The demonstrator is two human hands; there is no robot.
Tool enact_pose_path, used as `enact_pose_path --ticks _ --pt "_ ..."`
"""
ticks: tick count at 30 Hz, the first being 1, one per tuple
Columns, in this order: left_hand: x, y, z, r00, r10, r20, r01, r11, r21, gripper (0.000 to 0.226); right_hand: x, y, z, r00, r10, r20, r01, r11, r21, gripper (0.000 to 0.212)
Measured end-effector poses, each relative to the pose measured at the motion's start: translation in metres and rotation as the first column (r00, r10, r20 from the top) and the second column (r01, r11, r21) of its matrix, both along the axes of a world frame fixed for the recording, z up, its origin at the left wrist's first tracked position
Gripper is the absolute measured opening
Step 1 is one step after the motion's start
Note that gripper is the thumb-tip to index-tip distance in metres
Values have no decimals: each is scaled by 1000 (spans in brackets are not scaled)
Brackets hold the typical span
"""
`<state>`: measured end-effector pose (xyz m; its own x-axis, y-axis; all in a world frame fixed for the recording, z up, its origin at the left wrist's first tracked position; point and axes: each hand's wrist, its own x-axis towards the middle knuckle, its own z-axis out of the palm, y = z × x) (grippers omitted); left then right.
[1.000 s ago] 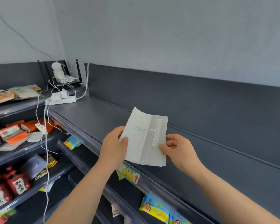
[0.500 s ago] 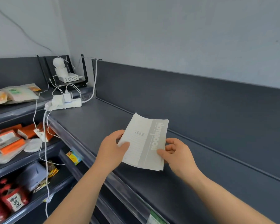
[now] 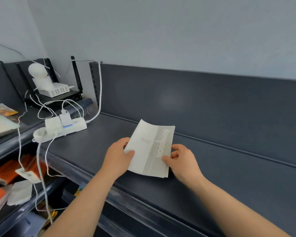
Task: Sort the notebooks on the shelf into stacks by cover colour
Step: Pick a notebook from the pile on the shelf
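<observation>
Dark grey metal shelf [image 3: 85, 151] runs along a pale grey wall [image 3: 178, 31], w/ a matching dark back panel [image 3: 212, 103] behind it. Over the middle of the top shelf a person holds a thin notebook [image 3: 149, 149] w/ both hands. Its cover is whitish w/ a grey band down the right side and white lettering on that band. The far edge curls up a bit; whether the near edge touches the shelf can't be told.

Left hand [image 3: 117, 156] grips the notebook's left edge, thumb on the cover, fingers curled underneath. Right hand [image 3: 183, 159] pinches the right edge near the lower corner, thumb on top, other fingers bent behind.

At the shelf's left end lies a white power strip [image 3: 65, 129] w/ adapters plugged in, and white cables [image 3: 41, 168] hang off the front edge. Behind it, in the corner, a black router [image 3: 63, 98] w/ upright antennas carries a white box and a small round white camera [image 3: 38, 71]. Further left, pale packets [image 3: 0, 124] lie on the adjoining shelf; orange packs [image 3: 5, 171] sit on the level below, blurred.
</observation>
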<state>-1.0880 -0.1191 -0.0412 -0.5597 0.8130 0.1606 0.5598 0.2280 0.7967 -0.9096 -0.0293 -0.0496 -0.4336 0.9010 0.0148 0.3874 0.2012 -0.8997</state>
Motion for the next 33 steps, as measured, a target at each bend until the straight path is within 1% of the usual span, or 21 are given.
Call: enact_pose_path --ticks 3,6,9,12,16,18,20,22,24,26,27,29,31,33 --pt "-34 4 -5 999 -44 -14 43 998 -34 27 -30 -6 -5 997 -54 48 53 998 19 29" --pt "-60 9 -10 997 -62 -39 60 996 -61 24 -54 -10 -9 987 -93 133 85 994 64 31" --pt "-77 12 -14 996 -63 -58 58 994 -93 18 -72 -13 -9 961 -109 253 77 988 134 33" --pt "-88 15 -20 996 -62 -65 53 991 -120 15 -83 -14 -10 913 -130 386 53 978 203 32" --pt "-89 17 -26 991 -63 -115 47 989 -141 14 -89 -15 -14 867 -174 467 37 957 287 31" --pt "-88 16 -27 979 -78 -188 43 982 -182 18 -91 -17 -15 839 -191 509 19 946 324 29" --pt "-86 14 -25 964 -94 -249 39 975 -219 32 -92 -19 -16 809 -204 551 -6 935 354 28" --pt "-85 13 -24 936 -105 -337 22 970 -243 36 -91 -20 -15 803 -205 560 -15 932 362 28" --pt "-85 12 -22 886 -114 -449 -5 967 -257 35 -88 -20 -12 834 -180 522 -3 944 330 28" --pt "-82 11 -19 836 -113 -536 -13 974 -226 32 -78 -22 -6 873 -159 461 19 956 294 25" --pt "-78 10 -17 822 -106 -560 -3 982 -191 32 -70 -24 -4 878 -166 448 24 952 305 27" --pt "-67 9 -10 814 -107 -571 61 993 -99 29 -51 -27 1 864 -223 451 35 921 388 36" --pt "-49 9 -4 797 -143 -586 165 986 -17 25 -29 -32 6 841 -303 449 65 879 473 42" --pt "-31 9 2 784 -178 -595 234 972 17 29 -9 -37 12 814 -360 456 81 847 525 43"
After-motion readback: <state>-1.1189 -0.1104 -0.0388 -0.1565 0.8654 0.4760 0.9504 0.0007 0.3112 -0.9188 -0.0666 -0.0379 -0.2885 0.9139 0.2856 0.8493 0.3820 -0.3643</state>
